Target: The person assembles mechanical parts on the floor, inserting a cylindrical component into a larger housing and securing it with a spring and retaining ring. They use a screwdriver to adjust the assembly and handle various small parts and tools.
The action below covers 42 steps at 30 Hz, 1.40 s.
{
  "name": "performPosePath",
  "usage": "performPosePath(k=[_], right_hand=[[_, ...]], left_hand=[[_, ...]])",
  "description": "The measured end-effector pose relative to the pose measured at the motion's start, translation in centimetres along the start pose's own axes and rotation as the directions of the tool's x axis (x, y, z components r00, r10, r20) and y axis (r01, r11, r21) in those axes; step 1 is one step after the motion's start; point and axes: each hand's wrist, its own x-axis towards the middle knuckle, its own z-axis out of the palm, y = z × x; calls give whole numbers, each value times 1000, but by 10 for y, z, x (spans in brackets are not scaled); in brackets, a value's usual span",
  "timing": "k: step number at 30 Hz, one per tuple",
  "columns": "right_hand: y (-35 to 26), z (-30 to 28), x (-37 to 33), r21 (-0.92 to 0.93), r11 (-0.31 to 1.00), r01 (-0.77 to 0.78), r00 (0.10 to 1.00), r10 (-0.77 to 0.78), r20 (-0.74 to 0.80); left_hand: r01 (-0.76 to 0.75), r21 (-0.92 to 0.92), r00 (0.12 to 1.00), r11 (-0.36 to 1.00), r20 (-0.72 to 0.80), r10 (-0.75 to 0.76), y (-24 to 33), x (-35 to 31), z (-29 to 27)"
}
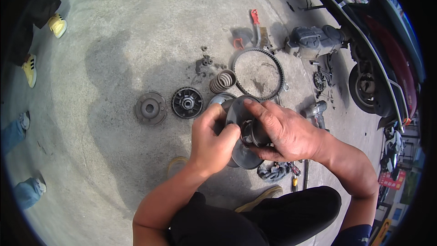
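Both my hands hold a dark grey metal pulley (247, 158) above the concrete, between my bent knees. On its left edge my left hand (210, 140) is closed, with the thumb pressed on its face. My right hand (293, 131) grips it from the right, fingers around the raised central hub. The palm and fingers hide part of the hub. Just beyond the pulley lies a shiny round metal bell (221, 98), partly covered by it. A coil spring (222, 82), a toothed drive belt (281, 75), a finned black disc (187, 103) and a round clutch plate (150, 109) lie around it.
Beyond the belt are a red-handled tool (255, 17) and a grey engine casing (314, 40). A power wrench (316, 110), a dark rag (273, 171) and a yellow-handled screwdriver (295, 183) lie at right. A scooter (396, 50) stands far right. Bystanders' yellow shoes (58, 25) show at left.
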Motion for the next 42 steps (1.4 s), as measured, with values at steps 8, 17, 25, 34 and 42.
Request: performPosePath(k=[8, 17, 25, 34, 42], right_hand=[[3, 19, 0, -206, 953, 221, 936, -266, -229], [-1, 32, -4, -207, 957, 203, 902, -265, -340], [1, 36, -6, -286, 921, 264, 883, -350, -313], [-5, 50, -2, -132, 984, 116, 887, -163, -433], [-3, 48, 4, -210, 954, 214, 874, -283, -395]], left_hand=[[37, -22, 998, 999, 58, -35, -1, -3, -3], [-234, 143, 972, 962, 17, 234, -15, -9, -4], [-28, 40, 997, 999, 73, 25, -23, -8, -6], [-77, 49, 997, 996, 5, 77, -30, -9, -11], [-5, 20, 999, 1000, 48, 4, -29, -7, -18]])
